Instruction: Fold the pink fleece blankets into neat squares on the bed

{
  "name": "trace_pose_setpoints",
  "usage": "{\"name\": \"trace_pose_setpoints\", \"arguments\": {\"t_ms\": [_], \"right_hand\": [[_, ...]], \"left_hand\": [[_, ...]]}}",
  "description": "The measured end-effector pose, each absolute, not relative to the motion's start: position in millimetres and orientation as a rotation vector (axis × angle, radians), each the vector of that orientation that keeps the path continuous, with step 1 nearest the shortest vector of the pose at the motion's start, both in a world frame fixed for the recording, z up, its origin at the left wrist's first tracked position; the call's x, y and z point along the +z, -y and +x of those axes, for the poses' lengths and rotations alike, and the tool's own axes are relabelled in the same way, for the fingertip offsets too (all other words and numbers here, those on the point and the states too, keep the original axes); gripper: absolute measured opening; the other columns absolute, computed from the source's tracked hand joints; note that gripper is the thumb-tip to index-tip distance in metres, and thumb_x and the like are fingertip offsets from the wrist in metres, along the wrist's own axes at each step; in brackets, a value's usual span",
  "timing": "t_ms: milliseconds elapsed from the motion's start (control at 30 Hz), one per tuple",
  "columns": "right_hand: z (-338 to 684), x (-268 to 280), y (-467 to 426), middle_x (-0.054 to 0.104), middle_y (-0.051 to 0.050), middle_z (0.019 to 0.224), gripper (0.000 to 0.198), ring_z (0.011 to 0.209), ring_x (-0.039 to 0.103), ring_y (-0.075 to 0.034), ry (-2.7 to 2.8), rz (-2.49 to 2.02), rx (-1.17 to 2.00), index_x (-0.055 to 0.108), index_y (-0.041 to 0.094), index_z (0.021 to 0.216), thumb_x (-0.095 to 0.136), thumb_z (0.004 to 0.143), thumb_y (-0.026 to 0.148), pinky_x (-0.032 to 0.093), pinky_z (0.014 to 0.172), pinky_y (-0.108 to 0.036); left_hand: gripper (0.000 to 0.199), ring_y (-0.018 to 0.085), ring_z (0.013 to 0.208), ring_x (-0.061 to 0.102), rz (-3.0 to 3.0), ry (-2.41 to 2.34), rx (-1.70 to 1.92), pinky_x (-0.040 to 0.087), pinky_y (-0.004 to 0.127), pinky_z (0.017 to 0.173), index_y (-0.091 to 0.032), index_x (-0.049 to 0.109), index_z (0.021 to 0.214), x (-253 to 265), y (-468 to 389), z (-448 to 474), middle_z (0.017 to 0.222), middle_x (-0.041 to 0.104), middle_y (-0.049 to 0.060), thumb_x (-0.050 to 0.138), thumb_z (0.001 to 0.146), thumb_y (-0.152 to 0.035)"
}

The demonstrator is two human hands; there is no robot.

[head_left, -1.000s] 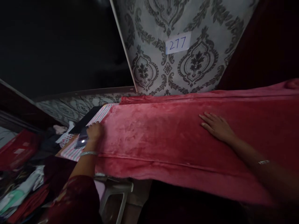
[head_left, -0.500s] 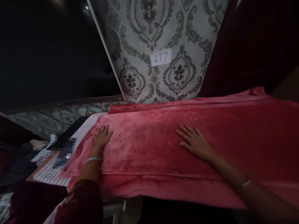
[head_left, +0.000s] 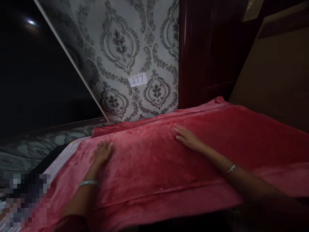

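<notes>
Now right hand [head_left: 187, 136] lies nearer far edge of plush red-pink blanket [head_left: 145, 158] than before (blanket overlaps pink-grey striped cloth [head_left: 63, 158]); left hand [head_left: 102, 151] rests toward left end; both palms-down, gripping nothing; contact apparently reaches farther.

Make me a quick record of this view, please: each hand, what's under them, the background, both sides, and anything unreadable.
Left hand: bare, spread on plush red fabric; silver-coloured band bracelet at wrist
Right hand: bare, laid open on the same fabric; thin silver-coloured bracelet
Beneath fabric: pale striped surface, showing at left
Background: grey patterned wallpaper, white paper label reading 277
Left side: large black flat panel
Right side: glossy dark-red panel, brown flat board
Unreadable: lower left, pixelated
</notes>
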State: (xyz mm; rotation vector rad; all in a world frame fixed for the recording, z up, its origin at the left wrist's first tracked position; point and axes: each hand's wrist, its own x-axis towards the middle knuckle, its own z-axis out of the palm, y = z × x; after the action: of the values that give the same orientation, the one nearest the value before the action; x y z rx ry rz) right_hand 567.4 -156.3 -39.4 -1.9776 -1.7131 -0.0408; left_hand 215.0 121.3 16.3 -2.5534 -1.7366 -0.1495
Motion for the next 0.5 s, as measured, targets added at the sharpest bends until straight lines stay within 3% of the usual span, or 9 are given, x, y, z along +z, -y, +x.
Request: {"name": "trace_pose_setpoints", "arguments": {"t_ms": [67,167,233,500], "right_hand": [[606,-35,160,0.044,-0.009,0.158,0.061,0.148,0.037,-0.032,1.557,-2.136,-0.108,0.044,0.025,0.156,0.035,0.101,0.051,0.032,0.120,-0.056],[653,-37,171,0.044,-0.009,0.159,0.062,0.147,0.037,-0.035,1.322,-2.395,-0.175,0.046,0.027,0.154,0.033,0.100,0.054,0.033,0.117,-0.062],[672,-42,179,0.041,-0.009,0.160,0.062,0.149,0.034,-0.035,1.253,-2.490,-0.204,0.044,0.030,0.155,0.029,0.101,0.057,0.031,0.115,-0.066],[688,-73,195,0.034,-0.008,0.164,0.060,0.151,0.029,-0.032,1.256,-2.620,-0.174,0.042,0.029,0.156,0.029,0.103,0.054,0.024,0.119,-0.063]], "left_hand": [[0.046,0.028,0.125,0.058,-2.659,1.615,-0.134,0.051,0.051,0.102,-0.021,0.056,0.138,17,-116,238,0.142,0.057,0.013,0.060,0.097,-0.043],[0.056,0.031,0.150,0.034,-2.812,1.428,-0.106,0.033,0.054,0.117,-0.028,0.042,0.154,17,-109,277,0.163,0.038,0.013,0.041,0.102,-0.051],[0.061,0.029,0.156,0.020,-2.871,1.341,-0.094,0.024,0.054,0.122,-0.030,0.034,0.158,16,-108,298,0.168,0.028,0.010,0.034,0.103,-0.053],[0.062,0.030,0.156,0.019,-2.848,1.345,-0.004,0.019,0.061,0.122,-0.027,0.031,0.160,-11,-121,302,0.168,0.024,0.009,0.034,0.101,-0.044]]}}
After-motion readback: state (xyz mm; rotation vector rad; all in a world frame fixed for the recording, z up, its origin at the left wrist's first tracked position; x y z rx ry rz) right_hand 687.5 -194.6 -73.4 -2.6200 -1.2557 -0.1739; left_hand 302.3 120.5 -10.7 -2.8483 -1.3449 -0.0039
